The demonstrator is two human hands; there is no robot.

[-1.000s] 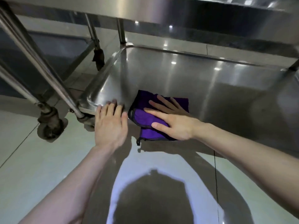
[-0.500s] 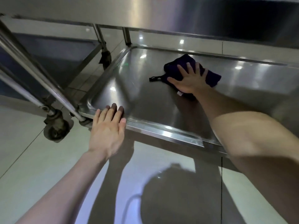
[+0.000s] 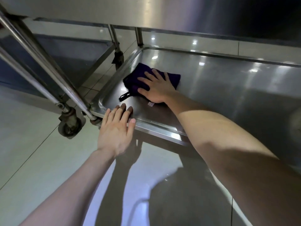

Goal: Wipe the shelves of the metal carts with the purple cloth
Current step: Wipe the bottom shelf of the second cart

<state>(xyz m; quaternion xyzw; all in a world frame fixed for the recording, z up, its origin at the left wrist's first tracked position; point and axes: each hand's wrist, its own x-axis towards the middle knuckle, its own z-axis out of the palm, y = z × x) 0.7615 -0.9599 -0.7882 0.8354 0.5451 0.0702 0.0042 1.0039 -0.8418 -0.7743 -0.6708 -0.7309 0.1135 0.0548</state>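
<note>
So, purple cloth (image 3: 140,72): lay on the cart's bottom shelf (image 3: 228,95), near its left edge.
Right hand (image 3: 157,88): flat, fingers straight, pressed on the cloth.
Left hand (image 3: 116,128): flat, released, rested on the shelf's near-left corner.

We find the cloth (image 3: 135,74) on the lower shelf (image 3: 228,95), near its left wall, with the right hand (image 3: 157,88) flat on top. The left hand (image 3: 114,128) rests on that shelf's front rim, right of the caster (image 3: 70,126). The upper shelf (image 3: 114,10) lies overhead.
</note>
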